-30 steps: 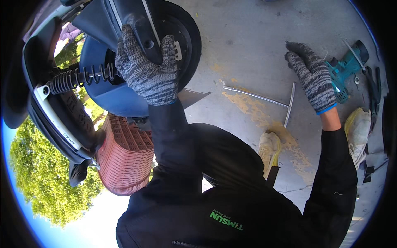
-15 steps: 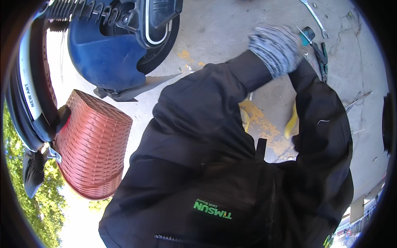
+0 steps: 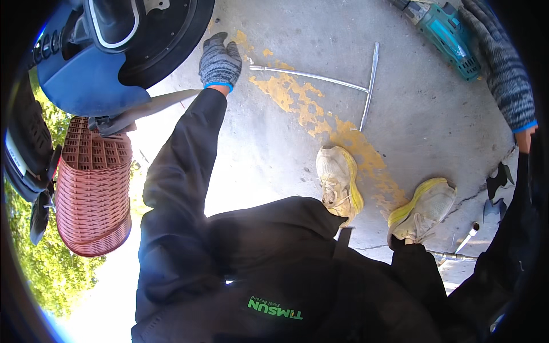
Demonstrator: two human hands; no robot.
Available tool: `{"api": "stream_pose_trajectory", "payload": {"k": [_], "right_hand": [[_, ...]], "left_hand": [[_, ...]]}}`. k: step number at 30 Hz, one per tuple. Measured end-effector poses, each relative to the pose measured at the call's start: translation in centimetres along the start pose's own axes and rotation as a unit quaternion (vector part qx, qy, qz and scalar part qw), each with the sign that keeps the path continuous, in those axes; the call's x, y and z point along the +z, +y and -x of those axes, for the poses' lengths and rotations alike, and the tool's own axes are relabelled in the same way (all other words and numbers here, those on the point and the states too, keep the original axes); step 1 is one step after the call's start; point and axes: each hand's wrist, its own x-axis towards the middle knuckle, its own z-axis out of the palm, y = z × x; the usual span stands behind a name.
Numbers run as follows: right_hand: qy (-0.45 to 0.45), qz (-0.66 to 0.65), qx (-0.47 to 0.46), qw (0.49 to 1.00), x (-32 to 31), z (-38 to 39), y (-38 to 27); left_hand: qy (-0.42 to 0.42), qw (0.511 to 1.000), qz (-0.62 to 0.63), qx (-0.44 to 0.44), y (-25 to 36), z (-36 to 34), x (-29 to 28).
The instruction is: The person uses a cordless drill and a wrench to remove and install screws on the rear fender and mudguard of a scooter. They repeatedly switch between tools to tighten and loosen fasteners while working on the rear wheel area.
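Observation:
My left hand (image 3: pixel 221 64), in a grey knit glove with a blue cuff, is held out beside the wheel (image 3: pixel 171 46) of a blue vehicle. Its thumb stands away from the fingers and nothing shows in it. At the upper right, my right hand (image 3: pixel 503 68) wears a matching glove and lies alongside a teal power tool (image 3: pixel 449 37). Its fingertips run toward the dark rim of the picture, so their grip is hidden. Between the hands, a silver T-handle wrench (image 3: pixel 320 75) rests on the concrete, its shaft end near my left hand.
The blue fender (image 3: pixel 86 86) and a reddish woven basket (image 3: pixel 94 200) stand on the left. My shoes (image 3: pixel 338 177) are on yellow-stained concrete. Near my right arm lie dark broken-looking pieces (image 3: pixel 499 182) and a metal rod with a socket-like end (image 3: pixel 473 230).
My hands, close together at the upper right before, are now wide apart: the left by the wheel, the right by the power tool. The view has shifted, bringing the T-handle wrench and my shoes into sight.

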Motion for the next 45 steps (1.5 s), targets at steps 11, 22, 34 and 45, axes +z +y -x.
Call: {"api": "stream_pose_trajectory", "payload": {"k": [11, 22, 34, 45], "right_hand": [[-0.046, 0.149, -0.018, 0.988, 1.2, 1.7, -0.2], [-0.056, 0.217, -0.049, 0.973, 2.1, 2.9, 2.9], [-0.039, 0.013, -0.077, 0.996, 7.0, 11.4, -1.8], [-0.023, 0.051, 0.057, 0.997, 2.6, 19.3, 1.3]], "left_hand": [[-0.456, 0.839, -0.25, -0.163, -2.6, 4.2, -1.8], [0.091, 0.987, 0.044, -0.124, -4.0, -1.5, 5.5], [-0.104, 0.934, -0.082, -0.331, -8.2, -8.9, 14.1], [0.184, 0.935, 0.219, -0.212, 0.9, -4.0, 11.1]]}}
